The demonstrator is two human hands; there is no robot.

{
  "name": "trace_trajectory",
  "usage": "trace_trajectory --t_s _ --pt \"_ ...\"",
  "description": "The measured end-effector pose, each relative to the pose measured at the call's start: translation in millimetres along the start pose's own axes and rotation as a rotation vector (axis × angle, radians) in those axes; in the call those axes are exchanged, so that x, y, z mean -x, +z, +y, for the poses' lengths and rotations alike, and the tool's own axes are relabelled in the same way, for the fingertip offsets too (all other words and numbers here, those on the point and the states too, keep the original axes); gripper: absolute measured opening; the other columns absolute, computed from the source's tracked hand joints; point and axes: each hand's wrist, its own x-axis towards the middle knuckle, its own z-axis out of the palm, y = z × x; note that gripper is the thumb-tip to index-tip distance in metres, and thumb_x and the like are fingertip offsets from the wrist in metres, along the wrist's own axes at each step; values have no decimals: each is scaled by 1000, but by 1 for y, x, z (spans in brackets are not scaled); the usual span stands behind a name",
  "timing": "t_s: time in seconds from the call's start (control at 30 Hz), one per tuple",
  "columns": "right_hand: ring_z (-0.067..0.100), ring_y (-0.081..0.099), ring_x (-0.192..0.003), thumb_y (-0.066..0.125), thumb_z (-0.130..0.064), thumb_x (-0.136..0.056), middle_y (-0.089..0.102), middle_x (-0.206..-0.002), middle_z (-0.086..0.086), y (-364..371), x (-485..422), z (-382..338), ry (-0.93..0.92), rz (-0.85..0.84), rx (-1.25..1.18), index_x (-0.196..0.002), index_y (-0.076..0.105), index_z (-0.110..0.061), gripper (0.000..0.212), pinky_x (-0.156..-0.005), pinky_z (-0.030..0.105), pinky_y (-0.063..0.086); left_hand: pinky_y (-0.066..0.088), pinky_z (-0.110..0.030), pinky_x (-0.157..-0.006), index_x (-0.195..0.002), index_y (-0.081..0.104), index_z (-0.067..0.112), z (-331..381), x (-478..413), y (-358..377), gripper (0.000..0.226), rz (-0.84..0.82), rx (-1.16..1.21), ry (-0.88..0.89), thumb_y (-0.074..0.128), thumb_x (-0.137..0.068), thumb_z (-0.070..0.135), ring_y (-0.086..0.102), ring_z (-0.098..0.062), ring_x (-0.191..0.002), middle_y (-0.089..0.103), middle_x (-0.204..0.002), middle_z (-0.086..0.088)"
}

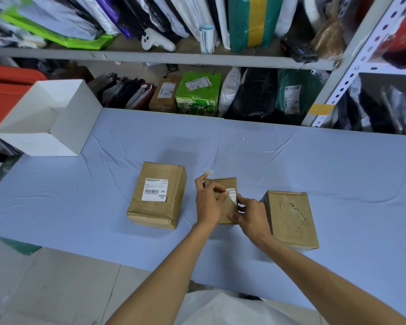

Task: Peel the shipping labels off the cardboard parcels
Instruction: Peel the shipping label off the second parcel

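Head view.

- Three brown parcels were seen on a table (326, 165) covered in pale blue cloth, set in a loose row near its front edge.
- The middle parcel (226, 213), the smallest, was held between both hands and tilted up off the cloth.
- The left hand (208, 204) was curled over the parcel's left side, thumb raised at the far edge, with a fingertip pressed at the left edge of its label (231, 193).
- The label was seen at the upper right of the face. Its lower edge was curled up from the cardboard.
- The right hand (252, 215) was closed on the parcel's right side, fingers tucked beneath it and thumb just beside the lifted edge. Whether the label itself was pinched could not be told.
- The left parcel (171, 207) lay flat, apart from the hands, with a white label (155, 190) stuck whole on its top.
- The right parcel (291, 219) lay just beside the right wrist, its top face torn and scuffed.
- A pale scrap (208, 171) lay on the cloth just behind the middle parcel.
- An open white box (75, 123) stood at the table's far left corner.
- Shelves (164, 55) packed with bagged and boxed parcels were noted behind the table.
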Motion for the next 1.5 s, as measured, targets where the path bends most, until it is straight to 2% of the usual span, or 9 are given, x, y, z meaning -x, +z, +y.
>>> trace_trajectory --t_s 0.1,0.2,0.27,0.37,0.6,1.0,1.17,1.27,1.5 --pt "10 62 -87 70 6 -77 64 -88 -3 1 -1 1 1 2 -6 -123 62 -4 47 -68 15 51 45 -32 -97 -82 65 20 -1 -2 1 9 8 -2 1 73 -82 23 53 -13 -122 31 -142 6" --pt "15 67 -91 70 7 -76 67 -87 -2 2 -2 2 5 5 -22 -119 64 -6 45 -72 24 57 45 -38 -99 -80 62 22 -1 -6 2 10 -1 -31 -17 71 -83 22 56 -18 -117 32 -142 4" --pt "13 66 -90 70 7 -76 66 -89 -2 2 -3 3 10 1 -23 -120 63 -5 46 -71 22 56 44 -40 -100 -80 61 24 -1 -8 2 10 -20 -54 -21 70 -85 22 57 -20 -115 32 -142 3" --pt "10 64 -87 71 6 -76 67 -91 -2 2 -3 4 4 -3 -29 -123 62 -6 49 -70 18 54 43 -39 -101 -81 60 22 -2 -9 2 10 -46 -34 -5 68 -86 21 55 -20 -117 30 -143 1" --pt "9 66 -82 73 5 -74 69 -85 -5 2 -2 4 -24 10 -32 -117 66 -14 47 -77 30 59 42 -24 -95 -75 58 28 -8 -11 0 18 -82 51 2 69 -85 18 53 -20 -118 27 -142 3" --pt "17 66 -88 74 4 -74 67 -92 0 2 -2 4 -8 15 -41 -121 64 -9 50 -81 34 58 42 -33 -103 -74 58 32 -11 -12 -2 20 -104 82 9 70 -84 19 50 -20 -122 27 -141 3" --pt "12 65 -83 74 5 -74 67 -88 -3 2 -2 4 -10 7 -57 -119 65 -10 48 -79 31 58 40 -24 -99 -74 60 30 -8 -11 -5 18 -118 106 5 70 -85 19 47 -20 -125 27 -142 2" --pt "3 63 -76 73 5 -74 68 -85 -5 1 -3 6 -9 -9 -62 -117 66 -11 46 -68 15 55 33 -11 -92 -79 63 21 -6 -10 -7 10 -129 112 -5 69 -85 16 42 -15 -129 28 -142 1" --pt "6 66 -83 74 3 -74 69 -92 -3 0 -1 6 -36 -30 -94 -120 64 -13 50 -63 9 51 34 -17 -96 -81 64 20 -5 -9 -10 8 -139 120 -8 70 -85 16 43 -14 -129 28 -142 1"
